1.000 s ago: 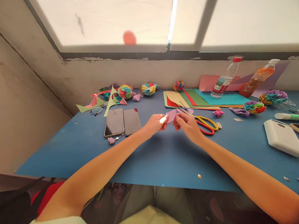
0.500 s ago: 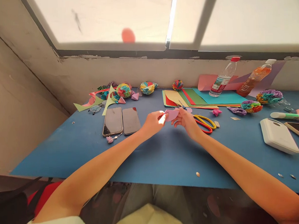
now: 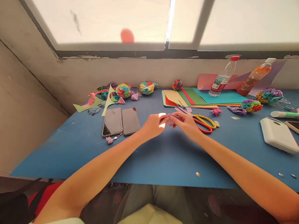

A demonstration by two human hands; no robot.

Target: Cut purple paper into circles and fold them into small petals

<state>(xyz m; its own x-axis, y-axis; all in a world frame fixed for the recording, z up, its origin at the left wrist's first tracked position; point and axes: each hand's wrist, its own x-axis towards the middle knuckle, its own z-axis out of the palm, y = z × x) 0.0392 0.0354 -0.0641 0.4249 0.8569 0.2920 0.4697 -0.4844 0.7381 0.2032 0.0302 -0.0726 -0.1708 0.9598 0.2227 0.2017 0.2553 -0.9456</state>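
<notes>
A small piece of purple paper (image 3: 170, 120) is pinched between my two hands above the middle of the blue table (image 3: 163, 157). My left hand (image 3: 155, 124) grips its left side, fingers closed. From the right, my right hand (image 3: 186, 123) has thumb and fingers closed on the other side. Most of the paper is hidden by my fingers. Just beyond my right hand lie scissors (image 3: 203, 122) with red and yellow handles, near another pale purple paper piece (image 3: 188, 109).
Two phones (image 3: 112, 122) lie left of my hands. Behind are a stack of coloured paper (image 3: 205, 96) and several paper flower balls (image 3: 148, 87). A water bottle (image 3: 222, 77), an orange drink bottle (image 3: 257, 76) and a white power bank (image 3: 279, 135) stand or lie on the right.
My right hand has closed in toward my left, its fingers now over the purple paper. Less of the paper shows, and it looks bent between my fingers.
</notes>
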